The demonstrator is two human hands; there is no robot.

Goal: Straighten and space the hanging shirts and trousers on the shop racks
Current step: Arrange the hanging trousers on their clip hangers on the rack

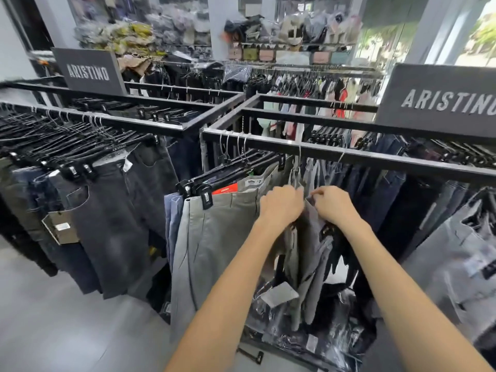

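Hands meet under the black rail: left hand and right hand both closed on grey trousers. Olive trousers crowd leftward; dark jeans press rightward; bagged garments obstruct below.

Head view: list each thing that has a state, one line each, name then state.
left hand: closed on the top of the grey trousers.
right hand: pinching the same waistband.
grey trousers: hanging from the front rail, bunched and twisted between both hands.
light grey trousers: clipped on a hanger, hanging flat.
black jeans: clipped, hanging straight, packed close.
front rail: hangers crowded at its left, gap beside them.
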